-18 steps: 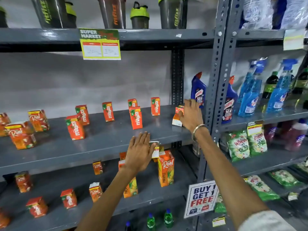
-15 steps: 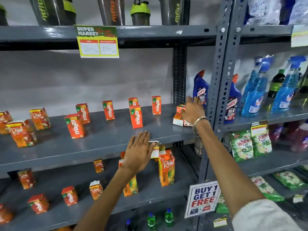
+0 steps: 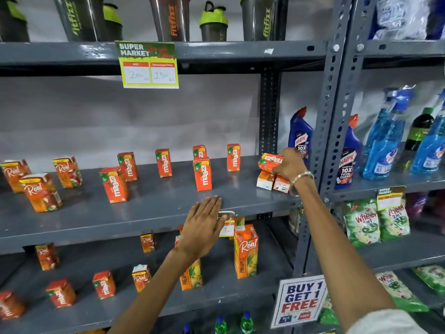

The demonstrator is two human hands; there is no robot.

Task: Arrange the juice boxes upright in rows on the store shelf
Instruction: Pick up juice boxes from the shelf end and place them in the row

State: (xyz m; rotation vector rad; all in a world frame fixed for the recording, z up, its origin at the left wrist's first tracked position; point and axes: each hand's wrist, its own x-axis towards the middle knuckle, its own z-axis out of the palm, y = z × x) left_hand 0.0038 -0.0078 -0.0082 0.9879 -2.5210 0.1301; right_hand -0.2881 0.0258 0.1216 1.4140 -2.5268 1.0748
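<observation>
Several small orange Maaza juice boxes (image 3: pixel 202 174) stand upright and scattered on the grey middle shelf (image 3: pixel 149 208). Red Real boxes (image 3: pixel 41 191) stand at its left end. At the shelf's right end my right hand (image 3: pixel 290 166) is shut on a Maaza box (image 3: pixel 268 162) lying on its side, lifted over two more boxes lying flat (image 3: pixel 273 183). My left hand (image 3: pixel 202 227) rests flat and open on the shelf's front edge, holding nothing. On the lower shelf stand more small boxes and a tall Real pineapple carton (image 3: pixel 245 251).
A grey perforated upright post (image 3: pixel 330 116) stands right of my right hand, with Harpic bottles (image 3: pixel 299 136) behind it. A yellow price sign (image 3: pixel 149 65) hangs from the upper shelf. A "Buy 1 Get 1 Free" card (image 3: pixel 299 301) sits low right. Detergent packs (image 3: pixel 375 220) fill the right rack.
My right hand reached onto the pile of flat boxes at the shelf's right end, closed on the top one and raised it. My left hand stayed on the shelf edge.
</observation>
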